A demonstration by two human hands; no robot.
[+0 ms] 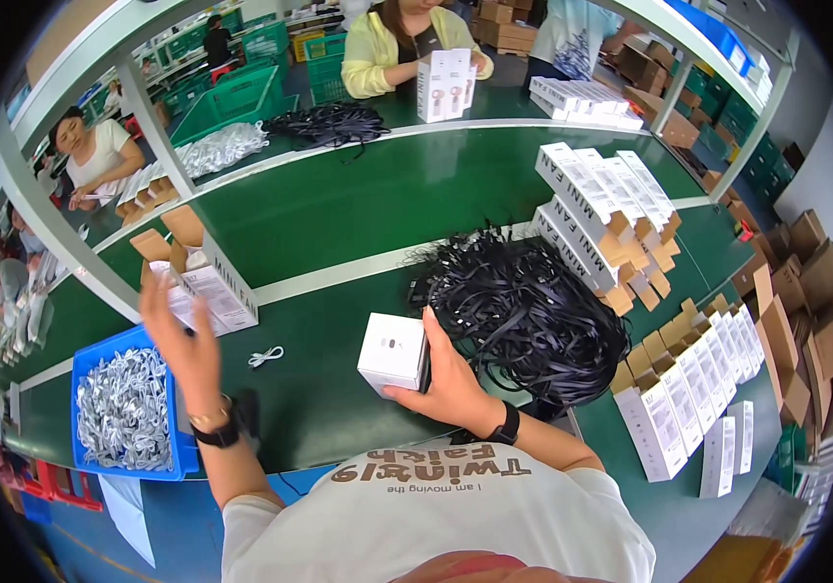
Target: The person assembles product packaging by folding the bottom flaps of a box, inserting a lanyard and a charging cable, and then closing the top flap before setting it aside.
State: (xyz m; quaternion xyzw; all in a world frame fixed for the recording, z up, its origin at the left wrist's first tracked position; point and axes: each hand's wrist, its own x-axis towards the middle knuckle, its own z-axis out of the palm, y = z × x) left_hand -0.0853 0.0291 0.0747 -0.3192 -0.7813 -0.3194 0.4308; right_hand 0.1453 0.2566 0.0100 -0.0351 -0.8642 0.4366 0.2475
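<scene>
The person's left hand (181,342) is raised with the palm open and the fingers (153,291) spread and slightly blurred, reaching up and away from the body. Its forearm rises from the lower edge of the view, and a dark watch with a thin gold bracelet sits on the wrist. The right hand (450,377) is held lower and nearer the middle, turned side-on, its thumb low and its fingers curled in a clasping grip. The right forearm comes in from the lower right, bent at the elbow, with a black band on the wrist.
</scene>
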